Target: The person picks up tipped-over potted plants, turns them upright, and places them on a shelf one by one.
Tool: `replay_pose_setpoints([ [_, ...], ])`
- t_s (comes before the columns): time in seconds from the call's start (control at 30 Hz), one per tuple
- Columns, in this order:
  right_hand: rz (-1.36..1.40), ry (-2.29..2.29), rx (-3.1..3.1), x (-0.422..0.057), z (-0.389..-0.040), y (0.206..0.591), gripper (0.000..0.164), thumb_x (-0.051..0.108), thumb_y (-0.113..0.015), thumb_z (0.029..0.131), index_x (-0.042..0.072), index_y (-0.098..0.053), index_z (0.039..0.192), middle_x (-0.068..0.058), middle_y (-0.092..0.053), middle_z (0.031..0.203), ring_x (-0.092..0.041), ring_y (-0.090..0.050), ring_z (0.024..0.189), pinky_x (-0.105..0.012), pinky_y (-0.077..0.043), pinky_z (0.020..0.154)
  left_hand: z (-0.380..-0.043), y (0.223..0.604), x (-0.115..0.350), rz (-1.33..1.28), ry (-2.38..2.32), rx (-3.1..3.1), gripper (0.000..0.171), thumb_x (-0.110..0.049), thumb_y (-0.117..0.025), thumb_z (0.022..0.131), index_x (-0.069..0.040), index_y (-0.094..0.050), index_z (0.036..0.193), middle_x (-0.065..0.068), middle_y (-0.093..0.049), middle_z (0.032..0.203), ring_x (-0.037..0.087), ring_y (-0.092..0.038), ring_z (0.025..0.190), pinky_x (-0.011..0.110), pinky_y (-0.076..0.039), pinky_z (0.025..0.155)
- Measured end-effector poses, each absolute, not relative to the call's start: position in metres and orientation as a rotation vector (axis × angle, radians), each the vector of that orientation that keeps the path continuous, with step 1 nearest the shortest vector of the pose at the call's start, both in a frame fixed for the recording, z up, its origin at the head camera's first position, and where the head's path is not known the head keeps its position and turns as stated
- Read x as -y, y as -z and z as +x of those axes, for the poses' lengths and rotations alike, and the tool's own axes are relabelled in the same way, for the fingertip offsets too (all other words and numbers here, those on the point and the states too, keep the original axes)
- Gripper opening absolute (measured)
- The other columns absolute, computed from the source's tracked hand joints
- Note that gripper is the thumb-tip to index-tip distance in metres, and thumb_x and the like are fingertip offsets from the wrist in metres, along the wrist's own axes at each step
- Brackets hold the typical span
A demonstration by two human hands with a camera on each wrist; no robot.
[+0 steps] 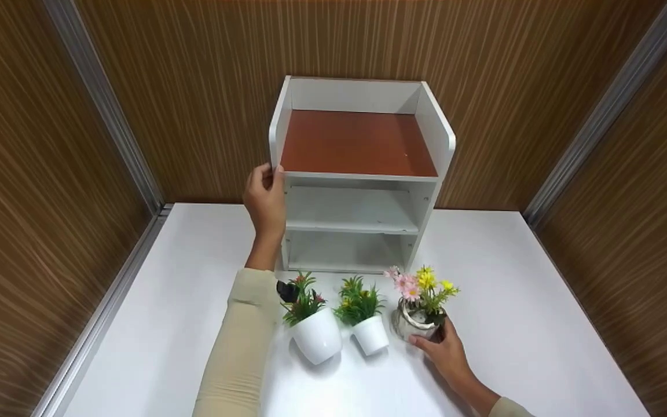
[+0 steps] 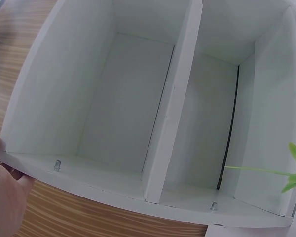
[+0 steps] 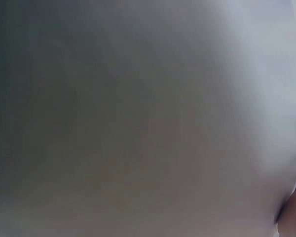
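A small white shelf unit point(image 1: 362, 230) with a reddish-brown top panel point(image 1: 356, 142) stands against the back wall. My left hand point(image 1: 266, 200) holds the front edge of its left side, just below the raised top rim. In the left wrist view, the fingers point(image 2: 7, 197) are at the edge of the side board, beside two bare compartments. At the front right, my right hand point(image 1: 449, 356) grips a flower pot point(image 1: 411, 325) with pink and yellow flowers, thumb in front. The right wrist view is mostly a grey blur, with a bit of skin point(image 3: 293, 217) at lower right.
Two white pots with green plants, a larger one point(image 1: 317, 337) and a smaller one point(image 1: 372, 335), sit tilted on the white table point(image 1: 194, 278) between my arms. Wood-grain panels point(image 1: 183, 87) enclose the table at the back and both sides.
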State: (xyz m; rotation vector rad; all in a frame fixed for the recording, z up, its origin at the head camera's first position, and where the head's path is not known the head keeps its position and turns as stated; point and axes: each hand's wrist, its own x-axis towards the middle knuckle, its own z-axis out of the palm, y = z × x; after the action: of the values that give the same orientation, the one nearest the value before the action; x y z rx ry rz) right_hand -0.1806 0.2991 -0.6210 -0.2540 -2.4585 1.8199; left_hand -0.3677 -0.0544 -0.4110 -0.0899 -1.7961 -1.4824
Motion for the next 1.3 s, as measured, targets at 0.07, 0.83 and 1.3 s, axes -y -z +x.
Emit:
replay_pose_setpoints([
  [0.07,-0.269,-1.806,2.473,-0.299,-0.182,0.621,0.104,0.023,-0.088,0.079,0.005,-0.022,0.157,-0.021,-0.032,0.16,-0.033,-0.025,0.152,-0.044,-0.022,0.122,-0.368,0.411,0.055,-0.088,1.484,1.794,0.028,-0.025,-0.063,0.101,-0.001,-0.065,0.117,0.011,-0.067,0.111,0.018,-0.066,0.103,0.03,-0.056,0.09],
  [0.83,-0.311,-1.691,2.482,-0.293,-0.184,0.621,0.105,0.022,-0.09,0.076,-0.003,-0.025,0.154,-0.028,-0.043,0.151,-0.041,-0.039,0.143,-0.049,-0.029,0.119,-0.366,0.409,0.054,-0.067,1.531,1.815,0.03,-0.028,-0.063,0.101,-0.003,-0.065,0.118,0.011,-0.067,0.112,0.018,-0.066,0.103,0.031,-0.057,0.088],
  [1.3,-0.34,-1.534,2.397,-0.294,-0.18,0.605,0.094,0.022,-0.091,0.075,0.002,-0.037,0.149,-0.022,-0.051,0.145,-0.035,-0.047,0.136,-0.047,-0.036,0.113,-0.367,0.41,0.049,-0.075,1.543,1.812,0.03,-0.028,-0.062,0.102,-0.004,-0.065,0.118,0.009,-0.068,0.111,0.016,-0.066,0.101,0.03,-0.057,0.084],
])
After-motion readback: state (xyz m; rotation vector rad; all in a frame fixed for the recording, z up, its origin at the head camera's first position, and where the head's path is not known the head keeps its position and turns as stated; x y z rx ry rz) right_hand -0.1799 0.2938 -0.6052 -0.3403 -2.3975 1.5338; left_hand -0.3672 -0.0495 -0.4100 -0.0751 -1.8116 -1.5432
